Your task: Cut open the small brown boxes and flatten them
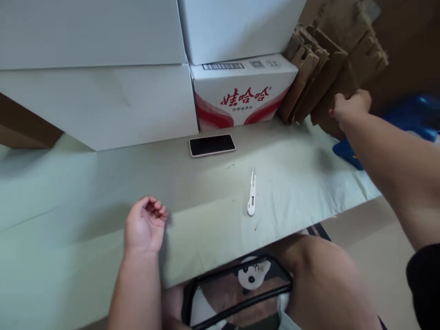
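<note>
My left hand [146,227] rests palm up over the pale green cloth, its fingers loosely curled and nothing in the palm. At the far right my right hand [352,107] reaches out, with its fingers closed at a tilted, slightly blurred piece of cardboard [366,62]. The exact grip is partly hidden by the hand itself. Folded brown cardboard sheets [304,80] stand on edge beside it. Between my hands lie a white utility knife [252,195] and, farther back, a phone [212,145] with a dark screen.
A white and red carton [245,94] stands at the back, under another white box [237,27]. Large white boxes [113,105] fill the back left. A shiny blue package [347,153] lies below my right forearm. The cloth-covered table [206,247] ends above my lap.
</note>
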`<move>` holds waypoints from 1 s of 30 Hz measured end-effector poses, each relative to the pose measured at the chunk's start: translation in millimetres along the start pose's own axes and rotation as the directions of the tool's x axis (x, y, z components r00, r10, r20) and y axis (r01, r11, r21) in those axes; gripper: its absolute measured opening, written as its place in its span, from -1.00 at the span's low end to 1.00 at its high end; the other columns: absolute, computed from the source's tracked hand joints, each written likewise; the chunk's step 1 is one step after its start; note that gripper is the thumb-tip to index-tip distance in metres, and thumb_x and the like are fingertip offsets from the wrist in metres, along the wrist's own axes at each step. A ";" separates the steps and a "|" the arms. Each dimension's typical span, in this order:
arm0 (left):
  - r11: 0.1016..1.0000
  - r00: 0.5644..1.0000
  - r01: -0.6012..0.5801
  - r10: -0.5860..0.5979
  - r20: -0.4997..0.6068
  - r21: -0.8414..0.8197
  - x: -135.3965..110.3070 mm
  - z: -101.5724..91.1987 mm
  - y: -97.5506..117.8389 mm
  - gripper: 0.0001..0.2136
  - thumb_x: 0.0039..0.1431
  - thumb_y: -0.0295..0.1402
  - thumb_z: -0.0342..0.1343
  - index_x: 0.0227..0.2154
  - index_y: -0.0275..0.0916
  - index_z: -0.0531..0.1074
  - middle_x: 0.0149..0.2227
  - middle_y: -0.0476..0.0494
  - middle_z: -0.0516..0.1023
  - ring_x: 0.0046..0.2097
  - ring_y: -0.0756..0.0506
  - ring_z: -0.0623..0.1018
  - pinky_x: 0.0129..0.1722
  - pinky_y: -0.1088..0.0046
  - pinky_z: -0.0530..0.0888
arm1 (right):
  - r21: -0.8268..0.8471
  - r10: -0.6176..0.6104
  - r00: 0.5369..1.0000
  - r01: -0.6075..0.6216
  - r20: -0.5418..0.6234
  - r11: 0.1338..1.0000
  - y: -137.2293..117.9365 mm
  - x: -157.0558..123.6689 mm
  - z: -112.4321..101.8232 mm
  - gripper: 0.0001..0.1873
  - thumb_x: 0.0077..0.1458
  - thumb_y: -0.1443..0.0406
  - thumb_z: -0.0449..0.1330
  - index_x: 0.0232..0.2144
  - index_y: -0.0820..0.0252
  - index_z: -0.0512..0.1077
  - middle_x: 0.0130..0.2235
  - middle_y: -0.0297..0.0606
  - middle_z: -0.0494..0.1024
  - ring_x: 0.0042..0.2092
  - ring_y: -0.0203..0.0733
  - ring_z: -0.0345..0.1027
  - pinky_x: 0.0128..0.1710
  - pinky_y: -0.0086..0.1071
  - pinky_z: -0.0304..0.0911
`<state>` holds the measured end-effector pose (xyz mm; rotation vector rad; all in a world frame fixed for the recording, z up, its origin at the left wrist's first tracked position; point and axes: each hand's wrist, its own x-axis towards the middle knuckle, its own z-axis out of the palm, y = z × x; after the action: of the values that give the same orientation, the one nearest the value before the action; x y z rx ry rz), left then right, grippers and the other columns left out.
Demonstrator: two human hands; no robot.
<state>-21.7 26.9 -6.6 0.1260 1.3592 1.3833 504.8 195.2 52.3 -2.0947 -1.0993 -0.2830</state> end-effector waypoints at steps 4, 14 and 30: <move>0.999 0.999 -0.048 0.048 0.007 0.026 3.1 5.1 -3.1 -0.89 -0.13 -0.37 0.14 -0.63 -0.24 0.33 -0.67 0.07 0.28 -0.63 0.09 0.30 -0.62 0.65 0.33 | -0.007 0.128 0.986 -0.128 0.108 0.992 -25.3 2.4 -0.5 -0.49 0.14 0.53 0.14 0.15 0.62 0.43 0.00 0.28 0.57 0.01 0.02 0.54 -0.18 -0.28 0.33; 0.931 0.960 -0.268 0.238 0.147 0.247 -3.3 9.3 -16.4 -0.90 -0.09 -0.33 0.16 -0.59 -0.24 0.45 -0.62 0.00 0.41 -0.56 0.03 0.42 -0.57 0.63 0.37 | -0.257 0.052 0.965 0.016 0.259 0.966 -67.8 2.9 -58.4 -0.55 0.11 0.39 0.14 -0.01 0.66 0.52 0.02 0.27 0.56 0.11 0.02 0.47 -0.09 -0.19 0.23; 0.962 0.962 -0.272 0.273 -0.023 0.031 -6.8 -71.7 29.7 -0.54 0.04 -0.35 0.28 0.06 -0.06 0.46 0.16 -0.23 0.53 0.12 -0.23 0.55 -0.22 0.41 0.47 | 0.614 -0.898 0.064 0.708 0.436 0.349 -375.3 -308.8 18.5 -0.65 0.15 0.43 0.04 -0.09 0.20 0.53 -0.18 -0.19 0.63 -0.20 -0.14 0.46 -0.09 -0.30 0.32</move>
<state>-88.3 -13.3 -4.1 0.3245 1.4222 1.5999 21.1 151.6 77.3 -1.0088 -2.6788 0.2572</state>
